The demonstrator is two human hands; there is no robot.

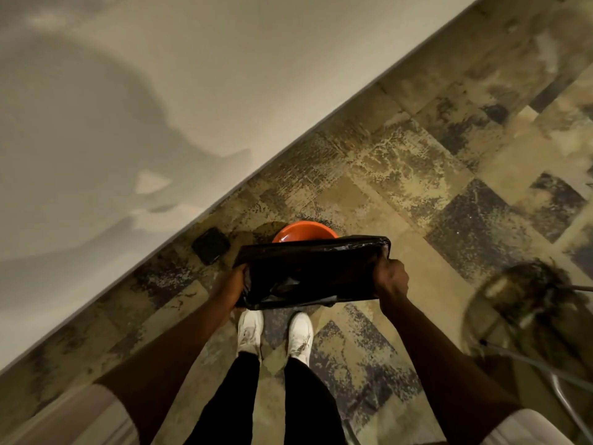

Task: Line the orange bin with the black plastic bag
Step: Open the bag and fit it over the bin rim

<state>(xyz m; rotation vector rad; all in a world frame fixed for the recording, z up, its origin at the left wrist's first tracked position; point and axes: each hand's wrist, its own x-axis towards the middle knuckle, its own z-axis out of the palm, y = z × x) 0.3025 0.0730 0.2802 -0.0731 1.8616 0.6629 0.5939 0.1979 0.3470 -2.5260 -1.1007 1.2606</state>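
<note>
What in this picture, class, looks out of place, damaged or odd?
Nothing is spilled or broken. The black bag is held stretched between both hands above the orange bin, not yet inside it. A small dark object lies on the floor by the wall; what it is cannot be told.

We see a carpet floor with a patchwork of beige and dark squares, worn in look. It meets a pale wall along a diagonal line. On the floor stands the orange bin, near the wall; only its far rim shows. Just beside it, closer to the wall, lies a small black square object. Two white shoes stand on the carpet. At the right, metal chair legs rest on it, blurred.
</note>
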